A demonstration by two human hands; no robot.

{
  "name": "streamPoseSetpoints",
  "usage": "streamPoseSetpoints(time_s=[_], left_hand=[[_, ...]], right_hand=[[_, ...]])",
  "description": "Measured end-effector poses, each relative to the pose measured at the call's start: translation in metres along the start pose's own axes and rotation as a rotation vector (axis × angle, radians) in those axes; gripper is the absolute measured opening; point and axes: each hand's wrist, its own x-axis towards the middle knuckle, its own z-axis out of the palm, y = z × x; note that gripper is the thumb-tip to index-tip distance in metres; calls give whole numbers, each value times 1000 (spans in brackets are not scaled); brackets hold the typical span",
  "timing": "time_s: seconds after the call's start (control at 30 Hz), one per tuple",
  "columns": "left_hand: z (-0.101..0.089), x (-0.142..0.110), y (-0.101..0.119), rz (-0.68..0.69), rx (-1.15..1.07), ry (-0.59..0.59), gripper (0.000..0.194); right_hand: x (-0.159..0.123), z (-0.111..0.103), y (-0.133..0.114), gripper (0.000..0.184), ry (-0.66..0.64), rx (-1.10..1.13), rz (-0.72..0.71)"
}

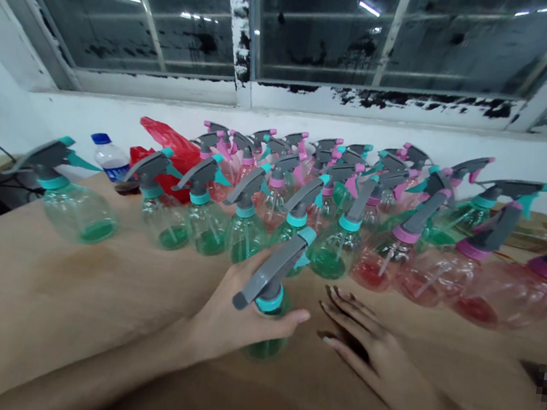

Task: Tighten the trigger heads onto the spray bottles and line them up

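In the head view, my left hand point(234, 311) is wrapped round a green spray bottle point(267, 347) with a grey and teal trigger head, near the front of the table. The bottle stands roughly upright, its lower part partly behind my thumb. To its right, my right hand point(370, 345) rests low over the tabletop with fingers stretched out and holds nothing. Just beyond it is a clear green spray bottle point(330, 256) with green liquid at the bottom. A pink spray bottle point(376, 269) with a pink collar stands beside that one.
Several more green and pink spray bottles fill the back of the wooden table point(139, 308). A red plastic bag point(170, 144) and a blue-capped water bottle point(109, 158) lie behind at left. One green spray bottle point(78, 209) stands apart at far left. Windows rise beyond.
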Motion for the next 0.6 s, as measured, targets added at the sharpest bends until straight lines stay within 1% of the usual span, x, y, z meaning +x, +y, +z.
streamPoseSetpoints(time_s=[0.07, 0.1, 0.13, 0.23, 0.27, 0.3, 0.37, 0.47, 0.5, 0.53, 0.57, 0.6], left_hand=[[-4, -5, 1, -22, -13, -30, 69], [-6, -7, 2, -35, -16, -46, 70], [-9, -10, 2, -46, -7, -62, 65], [-17, -20, 4, -70, 55, -121, 40], [-21, -24, 5, -79, 73, -133, 35], [-26, -28, 5, -94, 88, -140, 32], [-37, -37, 6, -129, 109, -139, 33], [-61, -55, 3, -158, 206, -74, 41], [-70, -62, -1, -170, 274, -22, 44], [-80, -68, -7, -201, 352, 1, 49], [-90, -74, -14, -245, 407, 69, 54], [-100, -80, -23, -281, 419, 106, 50]], right_hand=[[1, -1, 0, 48, 10, 7, -1], [1, -1, -1, 48, 12, 7, 0], [1, -1, -1, 47, 12, 5, 0], [1, 0, -1, 48, 7, -13, -6], [0, 0, -1, 48, 6, -22, -6], [0, 1, 0, 48, 4, -34, -8], [0, 2, 2, 48, -2, -73, -8], [2, 1, 4, 48, -23, -148, -17], [5, 0, 3, 49, -30, -173, -25], [8, -2, 2, 49, -38, -196, -37], [12, -4, -1, 48, -43, -216, -52], [17, -7, -5, 46, -45, -235, -67]])
